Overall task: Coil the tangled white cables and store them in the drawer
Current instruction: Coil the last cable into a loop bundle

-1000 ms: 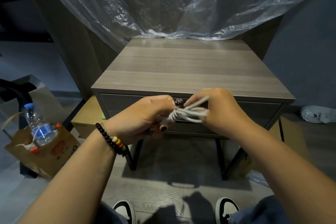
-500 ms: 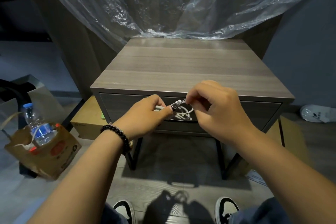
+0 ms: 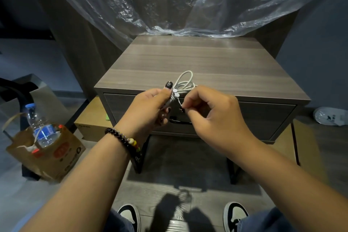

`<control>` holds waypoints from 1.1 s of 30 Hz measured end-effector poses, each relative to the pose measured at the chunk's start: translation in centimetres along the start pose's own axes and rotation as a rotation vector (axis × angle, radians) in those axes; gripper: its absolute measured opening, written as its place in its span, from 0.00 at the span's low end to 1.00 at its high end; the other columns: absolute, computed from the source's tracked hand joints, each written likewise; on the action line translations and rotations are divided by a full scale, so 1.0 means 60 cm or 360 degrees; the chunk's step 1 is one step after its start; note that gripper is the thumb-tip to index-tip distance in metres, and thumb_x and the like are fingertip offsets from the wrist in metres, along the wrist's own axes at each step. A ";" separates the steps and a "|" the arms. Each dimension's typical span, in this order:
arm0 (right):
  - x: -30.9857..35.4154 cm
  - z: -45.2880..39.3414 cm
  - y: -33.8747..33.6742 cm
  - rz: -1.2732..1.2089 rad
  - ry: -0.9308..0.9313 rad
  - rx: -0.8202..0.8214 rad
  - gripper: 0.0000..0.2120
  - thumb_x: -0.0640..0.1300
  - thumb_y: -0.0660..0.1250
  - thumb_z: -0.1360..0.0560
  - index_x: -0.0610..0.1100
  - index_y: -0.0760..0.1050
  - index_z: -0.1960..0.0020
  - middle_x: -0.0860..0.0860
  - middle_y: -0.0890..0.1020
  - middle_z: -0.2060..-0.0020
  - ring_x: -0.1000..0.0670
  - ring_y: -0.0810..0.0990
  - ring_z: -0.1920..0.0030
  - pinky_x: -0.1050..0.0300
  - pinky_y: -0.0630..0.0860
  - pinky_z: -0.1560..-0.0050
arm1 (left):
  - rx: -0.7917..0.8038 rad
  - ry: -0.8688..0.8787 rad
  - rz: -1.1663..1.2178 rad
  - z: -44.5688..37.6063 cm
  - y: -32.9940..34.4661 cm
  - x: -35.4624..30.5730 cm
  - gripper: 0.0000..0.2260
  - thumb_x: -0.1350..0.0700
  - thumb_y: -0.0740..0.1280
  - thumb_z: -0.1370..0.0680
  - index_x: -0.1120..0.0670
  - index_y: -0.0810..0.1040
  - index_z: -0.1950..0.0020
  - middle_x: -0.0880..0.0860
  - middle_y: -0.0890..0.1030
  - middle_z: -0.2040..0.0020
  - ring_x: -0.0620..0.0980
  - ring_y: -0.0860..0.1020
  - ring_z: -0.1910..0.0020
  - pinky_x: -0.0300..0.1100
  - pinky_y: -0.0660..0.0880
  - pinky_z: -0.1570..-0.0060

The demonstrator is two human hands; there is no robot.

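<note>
The fingers (image 3: 165, 100) of the left hand (image 3: 148, 108) are closed around a small bundle of thin white cable (image 3: 183, 85), with the thumb, its nail painted dark, pressed on the top of the bundle. The fingers (image 3: 188, 106) of the right hand (image 3: 216, 115) are pinched together on one loose end of the same cable, just below the bundle. Both hands are in the middle of the frame, in front of the bench.

Behind everything, a large sheet of clear crumpled plastic (image 3: 178, 0) fills the upper part of the frame and hangs down to the back edge of the bench. The bench is a grey-brown wooden bedside cabinet (image 3: 197, 58) with black metal legs; its top is in the centre of the frame. The wide grey drawer (image 3: 263, 117) in its front is shut, and its dark curved handle (image 3: 180, 121) shows between the two hands. At the lower left a brown paper bag (image 3: 56, 154) stands on the floor with a clear plastic water bottle with a blue cap (image 3: 38, 126) in it. A flat brown cardboard box (image 3: 92, 124) lies on the floor beside the left side of the cabinet. On the left wrist there is a bracelet of dark round beads (image 3: 122, 139) with some coloured ones. The loops of the cable rise above the hands, in front of the front edge of the bench top.
</note>
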State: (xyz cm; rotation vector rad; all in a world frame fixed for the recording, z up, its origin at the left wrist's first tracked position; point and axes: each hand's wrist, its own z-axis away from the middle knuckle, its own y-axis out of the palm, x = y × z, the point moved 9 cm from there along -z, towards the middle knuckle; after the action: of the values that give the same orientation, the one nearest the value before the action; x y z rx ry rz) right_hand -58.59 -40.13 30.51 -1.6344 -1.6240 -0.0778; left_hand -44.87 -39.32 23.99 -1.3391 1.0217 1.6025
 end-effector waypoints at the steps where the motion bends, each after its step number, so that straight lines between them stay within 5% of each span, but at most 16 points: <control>1: -0.008 0.001 0.003 -0.0049 0.0095 0.0026 0.10 0.29 0.69 0.31 0.44 0.77 0.59 0.57 0.78 0.67 0.57 0.77 0.65 0.71 0.69 0.62 | 0.0009 -0.0008 0.0049 0.001 0.003 0.000 0.07 0.53 0.63 0.20 0.57 0.75 0.52 0.50 0.68 0.70 0.44 0.64 0.74 0.34 0.63 0.76; 6: -0.034 0.005 0.009 -0.0191 0.0382 0.0098 0.13 0.32 0.71 0.30 0.50 0.75 0.60 0.58 0.77 0.69 0.59 0.77 0.67 0.72 0.69 0.64 | 0.0076 -0.0028 0.0302 0.005 0.014 -0.001 0.06 0.55 0.65 0.22 0.56 0.73 0.57 0.49 0.68 0.71 0.41 0.62 0.79 0.33 0.58 0.79; 9: -0.039 0.002 -0.005 -0.0236 0.0420 0.0026 0.14 0.33 0.72 0.30 0.50 0.73 0.58 0.55 0.78 0.69 0.58 0.77 0.68 0.71 0.70 0.65 | 0.0152 -0.0047 0.0411 0.007 0.025 0.000 0.08 0.54 0.63 0.22 0.58 0.74 0.49 0.51 0.68 0.69 0.40 0.61 0.80 0.31 0.57 0.81; 16: -0.019 0.002 -0.017 -0.0026 0.0264 0.0047 0.25 0.34 0.71 0.28 0.49 0.71 0.36 0.55 0.78 0.66 0.56 0.78 0.65 0.72 0.72 0.62 | 0.0304 -0.0157 0.0220 0.019 0.042 0.007 0.12 0.49 0.61 0.21 0.56 0.78 0.53 0.49 0.68 0.73 0.41 0.61 0.80 0.34 0.56 0.77; 20: -0.033 -0.001 -0.015 0.0096 0.0315 0.0034 0.16 0.36 0.72 0.29 0.48 0.79 0.43 0.59 0.77 0.67 0.59 0.77 0.64 0.74 0.70 0.60 | 0.0240 -0.0128 0.0049 0.016 0.039 0.009 0.12 0.49 0.62 0.21 0.54 0.77 0.60 0.49 0.66 0.75 0.43 0.63 0.79 0.36 0.57 0.77; 24: -0.047 -0.002 -0.021 0.0056 0.0400 0.0015 0.11 0.34 0.71 0.30 0.48 0.80 0.53 0.56 0.80 0.67 0.57 0.79 0.64 0.71 0.72 0.62 | 0.0267 -0.0055 -0.0113 0.020 0.049 0.002 0.12 0.50 0.59 0.19 0.57 0.76 0.54 0.50 0.70 0.75 0.44 0.65 0.80 0.34 0.59 0.78; 30: -0.084 -0.010 -0.068 -0.0133 0.0539 -0.0259 0.15 0.32 0.71 0.32 0.52 0.80 0.56 0.51 0.83 0.66 0.48 0.82 0.65 0.45 0.81 0.58 | 0.0141 -0.0109 0.0041 0.003 0.036 0.005 0.16 0.49 0.54 0.18 0.56 0.75 0.55 0.53 0.79 0.69 0.46 0.73 0.75 0.35 0.65 0.75; 33: -0.100 -0.012 -0.087 -0.0242 0.0602 -0.0333 0.18 0.30 0.71 0.31 0.53 0.78 0.57 0.50 0.84 0.66 0.49 0.83 0.66 0.43 0.82 0.59 | -0.0176 0.0274 -0.0645 -0.013 -0.007 -0.010 0.05 0.55 0.64 0.21 0.54 0.78 0.49 0.49 0.81 0.58 0.42 0.78 0.64 0.34 0.73 0.66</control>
State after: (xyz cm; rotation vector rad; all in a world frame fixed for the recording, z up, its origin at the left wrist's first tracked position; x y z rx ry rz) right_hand -63.75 -46.23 30.13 -1.5320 -1.4771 -0.6162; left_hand -44.15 -39.92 24.44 -1.6606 0.7069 1.2697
